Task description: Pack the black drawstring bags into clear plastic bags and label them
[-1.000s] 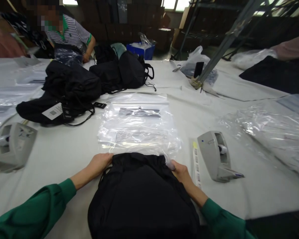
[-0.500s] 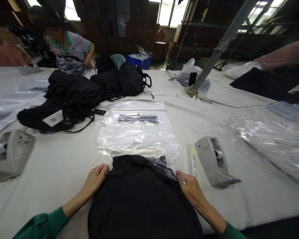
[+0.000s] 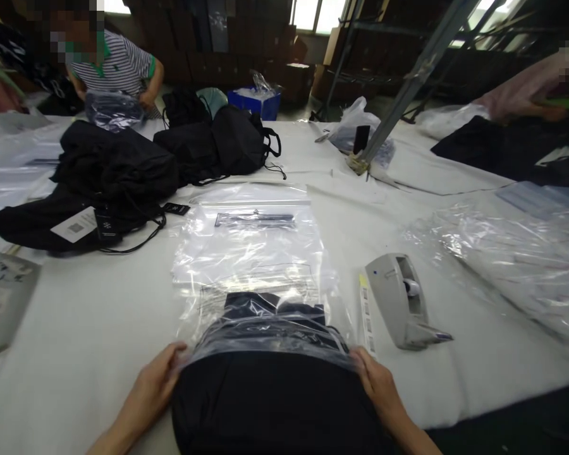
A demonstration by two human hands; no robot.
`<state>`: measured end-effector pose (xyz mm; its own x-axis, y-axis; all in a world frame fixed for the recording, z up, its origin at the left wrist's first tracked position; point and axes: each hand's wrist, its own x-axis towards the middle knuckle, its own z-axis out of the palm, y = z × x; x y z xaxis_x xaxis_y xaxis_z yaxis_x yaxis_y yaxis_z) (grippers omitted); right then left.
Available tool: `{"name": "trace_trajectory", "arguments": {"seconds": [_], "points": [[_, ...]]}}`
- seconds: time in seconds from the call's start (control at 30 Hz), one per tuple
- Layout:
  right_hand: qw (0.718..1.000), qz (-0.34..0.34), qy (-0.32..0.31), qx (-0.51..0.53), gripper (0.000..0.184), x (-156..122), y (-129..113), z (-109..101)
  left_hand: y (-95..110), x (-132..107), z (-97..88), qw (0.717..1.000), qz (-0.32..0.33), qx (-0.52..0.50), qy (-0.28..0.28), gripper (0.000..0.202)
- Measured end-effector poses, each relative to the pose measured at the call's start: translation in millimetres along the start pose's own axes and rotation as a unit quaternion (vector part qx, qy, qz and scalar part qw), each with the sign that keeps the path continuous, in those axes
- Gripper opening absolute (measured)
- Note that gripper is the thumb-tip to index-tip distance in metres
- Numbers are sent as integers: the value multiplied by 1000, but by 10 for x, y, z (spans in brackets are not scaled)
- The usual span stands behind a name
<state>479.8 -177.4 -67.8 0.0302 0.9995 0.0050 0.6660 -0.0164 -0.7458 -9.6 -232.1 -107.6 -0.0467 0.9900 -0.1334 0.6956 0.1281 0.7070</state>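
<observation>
A black fabric bag [image 3: 275, 398] lies at the near table edge, its far end inside the mouth of a clear plastic bag [image 3: 251, 253] that stretches away from me. My left hand [image 3: 154, 385] pinches the plastic bag's open edge at the left of the black bag. My right hand [image 3: 377, 379] grips the same edge at the right. The plastic covers the top part of the black bag, up to my fingers.
A grey tape dispenser [image 3: 401, 303] and a barcode label strip [image 3: 366, 313] lie right of my hands; another dispenser [image 3: 2, 297] sits far left. Black bags [image 3: 118, 170] are piled at the back left, loose plastic [image 3: 507, 259] at right. A person in a striped shirt [image 3: 116, 63] works across the table.
The plastic bag's mouth has come toward me over the black bag's far end, which was bare before. Both my hands slid back toward me along the bag's sides.
</observation>
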Motion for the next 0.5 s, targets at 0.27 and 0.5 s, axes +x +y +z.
{"name": "trace_trajectory", "arguments": {"seconds": [0.27, 0.5], "points": [[883, 221, -210, 358, 41, 103, -593, -229, 533, 526, -143, 974, 62, -102, -192, 39], [887, 174, -234, 359, 45, -61, -669, -68, 280, 133, -73, 975, 34, -189, -112, 54]]}}
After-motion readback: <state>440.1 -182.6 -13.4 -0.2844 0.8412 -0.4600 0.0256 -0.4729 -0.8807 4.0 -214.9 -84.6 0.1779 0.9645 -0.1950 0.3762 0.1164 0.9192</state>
